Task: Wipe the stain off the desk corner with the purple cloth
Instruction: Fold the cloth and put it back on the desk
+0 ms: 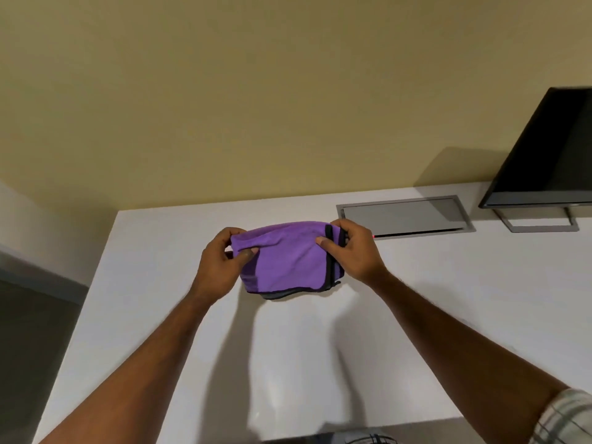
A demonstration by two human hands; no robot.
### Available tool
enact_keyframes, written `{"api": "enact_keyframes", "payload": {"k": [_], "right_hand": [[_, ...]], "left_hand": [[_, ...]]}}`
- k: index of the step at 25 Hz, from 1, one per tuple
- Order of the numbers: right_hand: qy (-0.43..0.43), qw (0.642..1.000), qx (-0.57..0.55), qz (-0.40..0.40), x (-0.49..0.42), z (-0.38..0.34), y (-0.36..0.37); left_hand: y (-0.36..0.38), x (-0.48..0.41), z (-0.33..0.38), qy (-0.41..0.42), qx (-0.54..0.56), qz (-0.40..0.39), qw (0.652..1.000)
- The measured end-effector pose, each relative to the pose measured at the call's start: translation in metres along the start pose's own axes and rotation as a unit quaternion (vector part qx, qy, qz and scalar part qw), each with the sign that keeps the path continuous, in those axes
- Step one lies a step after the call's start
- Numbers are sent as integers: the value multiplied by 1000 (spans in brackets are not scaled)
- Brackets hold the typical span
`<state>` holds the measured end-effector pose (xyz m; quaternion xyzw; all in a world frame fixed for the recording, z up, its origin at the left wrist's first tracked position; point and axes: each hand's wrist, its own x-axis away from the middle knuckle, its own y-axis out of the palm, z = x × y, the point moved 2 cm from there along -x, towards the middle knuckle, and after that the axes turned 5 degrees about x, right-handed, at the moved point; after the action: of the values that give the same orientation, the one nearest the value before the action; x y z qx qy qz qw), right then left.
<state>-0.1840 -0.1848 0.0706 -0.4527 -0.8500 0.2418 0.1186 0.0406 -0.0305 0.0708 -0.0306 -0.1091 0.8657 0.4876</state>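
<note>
A purple cloth (288, 261) with a dark trim is held up, folded, just above the white desk (160, 315). My left hand (221, 264) pinches its left edge and my right hand (352, 248) pinches its right edge by the trim. The cloth's lower edge hangs close to the desk top. The desk's far left corner (123, 216) lies to the left of my hands. No stain shows on the white surface from here.
A grey cable hatch (403, 216) is set into the desk behind my right hand. A black monitor (551, 155) on a grey stand (541, 222) fills the far right. A yellow wall backs the desk; the floor drops away at left.
</note>
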Motion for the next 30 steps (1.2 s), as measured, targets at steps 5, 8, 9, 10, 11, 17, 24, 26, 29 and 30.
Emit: {"api": "enact_keyframes", "payload": {"k": [5,8,9,10,11,17,24,26,29,30], "right_hand": [[-3,999,28,23,-57,48,2],[54,996,68,1,-95,74,7],[71,994,83,-6,-108,84,9],[86,992,94,-12,-121,94,11],[99,990,102,-17,-133,105,13],[144,983,109,-41,-184,147,29],[80,984,154,-32,-198,161,48],[20,976,211,-43,-184,162,61],[-44,948,297,-104,-157,163,85],[-63,935,328,-120,-150,166,91]], "left_hand": [[35,-65,-23,-17,-41,16,999],[52,-105,-42,-42,-64,6,997],[58,-117,-50,-51,-70,0,996],[64,-128,-57,-60,-77,-6,995],[70,-139,-65,-72,-84,-12,994],[89,-201,-111,-131,-117,-6,984],[100,-214,-129,-110,-258,8,960],[104,-195,-136,-33,-336,-31,941],[115,-167,-152,76,-415,-124,898],[120,-160,-155,71,-441,-149,882]]}}
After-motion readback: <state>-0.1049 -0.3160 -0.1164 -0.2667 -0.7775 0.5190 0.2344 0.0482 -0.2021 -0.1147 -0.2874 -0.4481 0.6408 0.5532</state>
